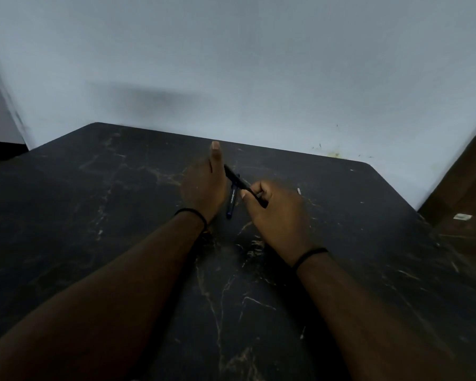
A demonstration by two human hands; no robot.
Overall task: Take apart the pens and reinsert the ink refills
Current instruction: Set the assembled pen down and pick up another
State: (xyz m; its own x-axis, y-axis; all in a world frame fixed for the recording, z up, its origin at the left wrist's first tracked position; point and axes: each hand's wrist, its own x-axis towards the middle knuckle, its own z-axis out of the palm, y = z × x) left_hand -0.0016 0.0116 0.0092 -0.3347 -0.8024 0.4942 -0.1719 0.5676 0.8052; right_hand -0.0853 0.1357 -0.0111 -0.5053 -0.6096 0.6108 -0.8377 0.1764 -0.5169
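Both hands hold one black pen (238,180) above the dark counter (94,215). Left hand (202,188) grips one end, right hand (275,210) fingers pinch the other. A blue pen (231,202) lies below.

Both hands hold one black pen (238,180) above the dark table (94,215): left hand (204,188), right hand (275,210). A blue pen (231,202) lies under them.

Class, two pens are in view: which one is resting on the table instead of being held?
The blue-tipped pen with white lettering lies on the table; the black pen is held between both hands.
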